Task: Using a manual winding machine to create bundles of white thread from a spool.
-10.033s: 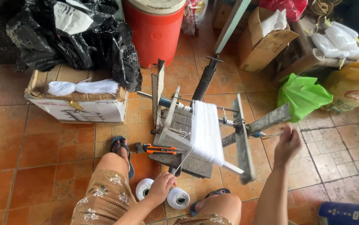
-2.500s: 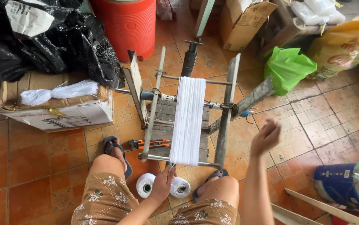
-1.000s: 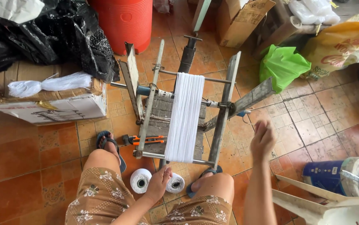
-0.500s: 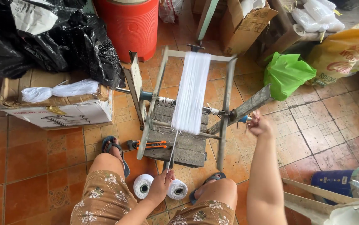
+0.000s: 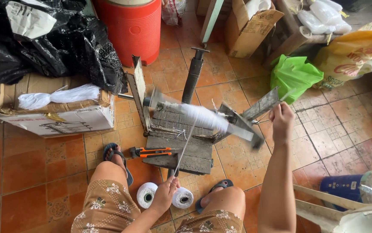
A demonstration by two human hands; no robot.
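Nearest, between the person's knees, two white thread cones point(image 5: 146, 195) stood on the tile floor point(image 5: 35, 172), close enough to feed upward. The left hand point(image 5: 165, 193) rested just above them, fingers pinched round a white thread point(image 5: 185, 146) — apparently to keep it taut and guide it. That strand rose to the winding reel point(image 5: 203, 118), blurred in its spin on a wooden base point(image 5: 181, 149), white yarn banded about its middle. The right hand point(image 5: 281, 117) was closed on the crank at the reel's right end; the handle itself was hidden in the fist. An orange utility knife point(image 5: 153, 151) lay at the base's left edge, within reach. Left of the reel a cardboard box point(image 5: 61, 118) carried a finished white hank point(image 5: 56, 95); beyond it, black bags point(image 5: 48, 39) and a red barrel point(image 5: 134, 28). A green bag point(image 5: 293, 75) crowded the right — open tile lay mainly left and right of the knees.
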